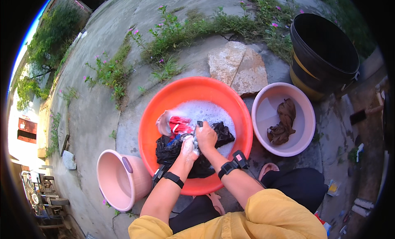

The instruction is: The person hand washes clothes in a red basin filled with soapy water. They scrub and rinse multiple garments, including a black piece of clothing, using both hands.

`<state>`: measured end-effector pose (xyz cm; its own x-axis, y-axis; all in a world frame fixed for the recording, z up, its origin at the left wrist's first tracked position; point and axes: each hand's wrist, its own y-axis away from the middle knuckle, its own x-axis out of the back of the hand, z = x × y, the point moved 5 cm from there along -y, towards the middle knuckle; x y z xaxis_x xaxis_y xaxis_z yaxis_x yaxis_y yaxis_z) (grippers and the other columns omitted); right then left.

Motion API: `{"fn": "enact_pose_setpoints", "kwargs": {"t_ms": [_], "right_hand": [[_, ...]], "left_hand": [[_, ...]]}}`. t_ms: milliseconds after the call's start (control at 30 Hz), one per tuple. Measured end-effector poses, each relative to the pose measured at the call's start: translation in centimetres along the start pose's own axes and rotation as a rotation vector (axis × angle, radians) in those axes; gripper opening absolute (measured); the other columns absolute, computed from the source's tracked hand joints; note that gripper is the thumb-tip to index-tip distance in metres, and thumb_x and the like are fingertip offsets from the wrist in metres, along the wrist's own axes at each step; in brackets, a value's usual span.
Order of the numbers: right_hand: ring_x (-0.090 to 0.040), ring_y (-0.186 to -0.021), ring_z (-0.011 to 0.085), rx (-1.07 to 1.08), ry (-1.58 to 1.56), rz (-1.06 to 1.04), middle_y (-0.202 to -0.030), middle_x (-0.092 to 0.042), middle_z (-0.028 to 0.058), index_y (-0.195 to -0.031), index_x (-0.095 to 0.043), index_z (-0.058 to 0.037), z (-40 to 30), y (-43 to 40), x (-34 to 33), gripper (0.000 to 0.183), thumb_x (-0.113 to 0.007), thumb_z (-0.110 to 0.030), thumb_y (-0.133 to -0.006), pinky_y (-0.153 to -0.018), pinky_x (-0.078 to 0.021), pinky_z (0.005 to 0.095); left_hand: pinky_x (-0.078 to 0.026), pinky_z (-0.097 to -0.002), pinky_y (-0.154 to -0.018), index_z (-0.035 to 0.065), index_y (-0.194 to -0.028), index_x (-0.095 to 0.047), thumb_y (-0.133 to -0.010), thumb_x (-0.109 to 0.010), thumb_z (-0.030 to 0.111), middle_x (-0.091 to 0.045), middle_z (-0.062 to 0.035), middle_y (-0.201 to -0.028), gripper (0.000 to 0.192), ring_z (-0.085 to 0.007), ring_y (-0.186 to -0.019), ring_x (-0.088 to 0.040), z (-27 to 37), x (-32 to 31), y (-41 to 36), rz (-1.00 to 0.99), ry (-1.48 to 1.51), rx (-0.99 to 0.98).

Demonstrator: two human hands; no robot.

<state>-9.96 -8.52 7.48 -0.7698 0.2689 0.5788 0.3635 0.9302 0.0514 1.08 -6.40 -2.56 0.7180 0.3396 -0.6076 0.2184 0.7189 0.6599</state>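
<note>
An orange plastic basin [197, 83] holds white suds [209, 109] and wet clothes. Over its middle, my left hand [189, 148], covered in foam, grips a dark soapy cloth [195, 139]. Close against it, my right hand [206, 136] is closed on the same cloth, a dark end of it sticking out above the fist. Black wet fabric [168, 151] lies to the left and below the hands, with more black fabric [222, 134] to the right. A red cloth with pale stripes [180, 125] and a pale cloth [163, 123] rest in the basin's left part.
Right of the basin stands a pink tub [257, 115] with a twisted brown cloth [285, 120] inside. A pink bucket [132, 189] lies tipped at the left. Beyond are a stone slab [237, 66], a large black bucket [324, 54] and flowering weeds [172, 35] on cracked concrete.
</note>
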Motion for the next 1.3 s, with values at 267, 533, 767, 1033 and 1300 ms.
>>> {"fn": "enact_pose_setpoints", "kwargs": {"t_ms": [267,533,767,1033,1300], "right_hand": [[-0.063,-0.073,0.0392,0.059,-0.042,0.125,-0.081,-0.065,0.0188,-0.085,-0.06,-0.0075,-1.2,1.1,0.6,0.022,-0.059,-0.029,-0.086,-0.065,-0.0491,0.0506],[-0.061,-0.092,0.0419,0.134,-0.185,0.269,-0.096,-0.063,0.0212,-0.102,-0.059,-0.0034,5.4,-2.9,-0.5,0.029,-0.064,-0.027,-0.085,-0.077,-0.0487,0.0468],[-0.064,-0.078,0.0436,0.216,-0.33,-0.209,-0.078,-0.065,0.0233,-0.091,-0.06,-0.0104,-5.5,4.7,-1.5,0.032,-0.067,-0.04,-0.082,-0.076,-0.048,0.0476],[-0.064,-0.061,0.0389,-0.03,0.124,0.068,-0.065,-0.064,0.0202,-0.085,-0.067,-0.0089,2.8,-1.1,-0.5,0.029,-0.059,-0.036,-0.086,-0.058,-0.0517,0.05],[-0.063,-0.065,0.042,0.215,-0.227,0.045,-0.069,-0.064,0.0219,-0.088,-0.065,-0.0093,-1.7,3.1,-2.1,0.026,-0.059,-0.035,-0.087,-0.061,-0.0493,0.051]], "left_hand": [[-0.053,-0.0387,-0.076,0.0048,-0.094,-0.059,-0.094,-0.043,0.02,-0.063,-0.0073,-0.089,0.021,-0.0229,-0.084,-0.062,2.0,-1.0,1.2,-0.073,0.028,-0.055],[-0.039,-0.057,-0.102,-0.0009,-0.132,-0.039,-0.093,-0.05,0.044,-0.043,-0.0265,-0.132,0.06,-0.0432,-0.119,-0.048,1.6,-3.2,4.5,0.137,-0.125,0.195],[-0.041,-0.0557,-0.099,0.0165,-0.109,-0.055,-0.094,-0.047,0.046,-0.06,-0.0031,-0.105,0.034,-0.0207,-0.101,-0.058,2.4,-2.0,1.5,-0.517,0.289,-0.095],[-0.056,-0.0423,-0.064,0.006,-0.099,-0.059,-0.096,-0.044,0.021,-0.067,-0.0112,-0.09,0.021,-0.0255,-0.075,-0.066,-0.7,-0.3,0.9,0.041,-0.079,0.093],[-0.053,-0.0382,-0.076,0.0113,-0.094,-0.061,-0.095,-0.047,0.03,-0.064,-0.0083,-0.089,0.023,-0.0241,-0.083,-0.064,2.0,-0.9,1.3,-0.245,0.231,-0.015]]}}
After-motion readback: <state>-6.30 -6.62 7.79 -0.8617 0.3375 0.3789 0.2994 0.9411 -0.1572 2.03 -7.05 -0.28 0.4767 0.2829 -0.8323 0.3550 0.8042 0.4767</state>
